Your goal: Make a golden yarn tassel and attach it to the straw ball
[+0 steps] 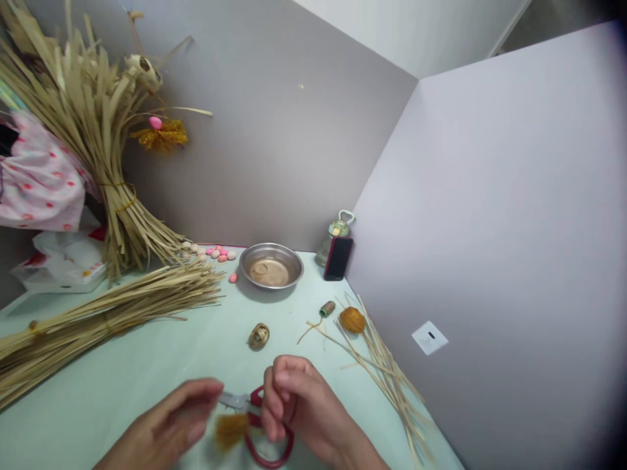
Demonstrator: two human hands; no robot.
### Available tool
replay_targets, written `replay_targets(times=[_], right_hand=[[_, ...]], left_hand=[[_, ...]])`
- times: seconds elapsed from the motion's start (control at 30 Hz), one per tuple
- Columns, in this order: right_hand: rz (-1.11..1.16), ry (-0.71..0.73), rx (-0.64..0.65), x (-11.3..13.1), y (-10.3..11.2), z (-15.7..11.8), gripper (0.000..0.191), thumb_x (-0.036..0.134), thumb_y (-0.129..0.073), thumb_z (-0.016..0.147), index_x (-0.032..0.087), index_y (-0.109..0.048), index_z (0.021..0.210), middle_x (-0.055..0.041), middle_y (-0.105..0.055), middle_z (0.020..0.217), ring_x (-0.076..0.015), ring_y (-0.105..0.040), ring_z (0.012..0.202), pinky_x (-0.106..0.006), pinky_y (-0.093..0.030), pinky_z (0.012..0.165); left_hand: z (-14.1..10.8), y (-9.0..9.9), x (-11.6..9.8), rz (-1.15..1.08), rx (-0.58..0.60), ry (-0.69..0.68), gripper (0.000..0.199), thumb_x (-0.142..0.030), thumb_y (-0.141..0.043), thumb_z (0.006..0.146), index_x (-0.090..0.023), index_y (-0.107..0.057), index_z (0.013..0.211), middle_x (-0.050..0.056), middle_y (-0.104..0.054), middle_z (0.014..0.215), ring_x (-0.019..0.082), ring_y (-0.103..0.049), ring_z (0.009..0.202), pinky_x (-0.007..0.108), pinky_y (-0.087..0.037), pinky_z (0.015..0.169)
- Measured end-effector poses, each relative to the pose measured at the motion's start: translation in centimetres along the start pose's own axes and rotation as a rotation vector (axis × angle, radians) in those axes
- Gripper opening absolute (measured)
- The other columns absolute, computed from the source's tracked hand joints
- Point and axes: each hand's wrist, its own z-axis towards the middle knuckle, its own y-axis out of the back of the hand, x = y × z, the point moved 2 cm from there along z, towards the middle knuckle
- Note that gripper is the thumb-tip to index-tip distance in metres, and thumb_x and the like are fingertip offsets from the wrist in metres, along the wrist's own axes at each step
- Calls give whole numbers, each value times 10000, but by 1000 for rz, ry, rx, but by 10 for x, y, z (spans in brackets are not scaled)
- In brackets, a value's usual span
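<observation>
The metal bowl (pixel 272 266) is the reference landmark and stands at the rear of the tabletop (pixel 161 365). The left hand (pixel 176 418) is on the near side of the bowl, toward its left; thumb and fingers are apart, with the fingertips near the blade ends of the scissors (pixel 236 401). The right hand (pixel 306 408) is on the near side, toward the right, with fingers curled over the red handles; whether it grips anything cannot be determined. The scissors and the blurred golden tassel (pixel 231 432) are located between the hands, nearer the person than the bowl.

The woven ball (pixel 259 335) rests just in front of the bowl. To the right of the bowl, and nearer, are the thread spool (pixel 327 309), the orange-brown ball (pixel 353 320) and the loose strips (pixel 389 375). The phone (pixel 339 258) leans upright at the bowl's right, against the bottle (pixel 324 251). Pink and cream pebble-like pieces (pixel 223 254) and the straw bundle (pixel 112 313) lie to its left.
</observation>
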Motion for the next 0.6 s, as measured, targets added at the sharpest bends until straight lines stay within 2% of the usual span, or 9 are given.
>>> replay_targets(times=[0.03, 0.07, 0.1, 0.2, 0.27, 0.37, 0.47, 0.53, 0.6], right_hand=[[-31, -2, -3, 4, 2, 0, 346, 386, -708, 791, 170, -506, 613, 23, -535, 528, -95, -498, 415, -210, -280, 427], [-73, 6, -19, 7, 4, 1, 336, 389, -719, 790, 154, -535, 635, 18, -557, 561, -62, -443, 393, -201, -240, 415], [-115, 24, -43, 11, 7, 2, 316, 386, -736, 783, 136, -575, 675, 4, -593, 611, -40, -407, 401, -195, -220, 419], [-192, 77, -101, 16, 17, 6, 261, 331, -788, 740, 119, -663, 828, -31, -672, 751, -18, -373, 447, -184, -209, 444], [-233, 103, -154, 14, 24, 9, 264, 309, -795, 730, 130, -679, 886, -39, -699, 776, -19, -392, 446, -180, -211, 442], [-293, 117, -225, 11, 33, 10, 331, 329, -791, 731, 143, -677, 980, -54, -727, 795, -35, -460, 439, -174, -239, 430], [-316, 129, -247, 15, 36, 8, 398, 337, -794, 718, 140, -668, 1039, -79, -741, 841, -76, -553, 481, -179, -318, 438], [-323, 153, -274, 19, 34, 5, 352, 330, -791, 711, 129, -681, 977, -87, -740, 832, -107, -596, 531, -199, -385, 471], [-357, 179, -329, 23, 31, 1, 270, 312, -773, 719, 126, -690, 897, -81, -732, 800, -120, -598, 558, -219, -419, 505]], left_hand=[[6, 1, -10, 70, -21, -33, 438, -597, -761, 681, -320, -751, 1019, 48, -757, 1140, 348, -653, 1119, 425, -542, 942], [14, 1, -21, 156, 9, -54, 430, -551, -758, 711, -334, -731, 1082, 42, -728, 1220, 345, -610, 1199, 431, -497, 1015], [22, -1, -33, 235, 77, -74, 440, -505, -749, 739, -347, -704, 1147, 37, -703, 1272, 336, -583, 1242, 433, -465, 1055], [49, -14, -65, 398, 182, -302, 446, -385, -630, 853, -338, -619, 1296, 40, -604, 1405, 301, -515, 1315, 431, -381, 1122], [66, -30, -72, 472, 226, -392, 495, -293, -603, 850, -325, -586, 1343, 50, -566, 1437, 288, -476, 1345, 439, -331, 1149], [86, -52, -62, 496, 307, -392, 557, -231, -642, 800, -313, -588, 1349, 66, -508, 1486, 295, -421, 1380, 448, -265, 1175], [99, -61, -49, 443, 348, -332, 387, -277, -676, 790, -251, -692, 1176, 98, -638, 1304, 308, -559, 1219, 435, -391, 1078], [101, -60, -47, 411, 367, -296, 284, -336, -648, 835, -226, -693, 1092, 83, -708, 1094, 281, -647, 1024, 402, -491, 937], [98, -56, -50, 326, 369, -237, 281, -397, -623, 873, -224, -662, 1091, 58, -711, 974, 255, -664, 912, 369, -518, 839]])
